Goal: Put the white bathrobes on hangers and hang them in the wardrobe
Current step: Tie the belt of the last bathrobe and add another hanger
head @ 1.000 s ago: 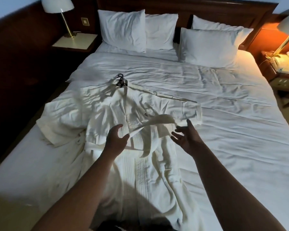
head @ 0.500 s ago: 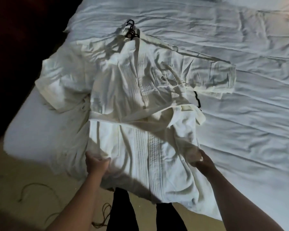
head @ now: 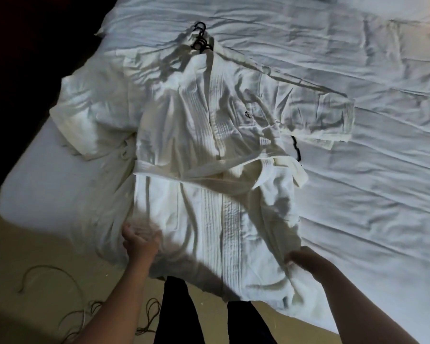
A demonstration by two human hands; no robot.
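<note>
Head view looks down on the white bathrobe (head: 209, 135), which lies front-up on the bed (head: 358, 194). Its long axis runs away from the person. The hem is at the near edge of the mattress and hangs a little over it, and the collar is at the far end, where the black hanger hooks (head: 200, 38) stick out. The belt (head: 204, 172) crosses the waist.

The left hand (head: 140, 242) grips the left side of the skirt part, with fingers curled into the cloth. The right hand (head: 305, 259) holds the right edge near the hem. It is blurred, but the fingers seem closed on the fabric.

Both hands are therefore at the hem end, and the hooks are well apart from them, past the whole length of the robe and a little closer to the left hand. I judge that lifting it for the wardrobe needs a reach to that far end. A second robe (head: 90, 112) lies partly under it, to the left.
</note>
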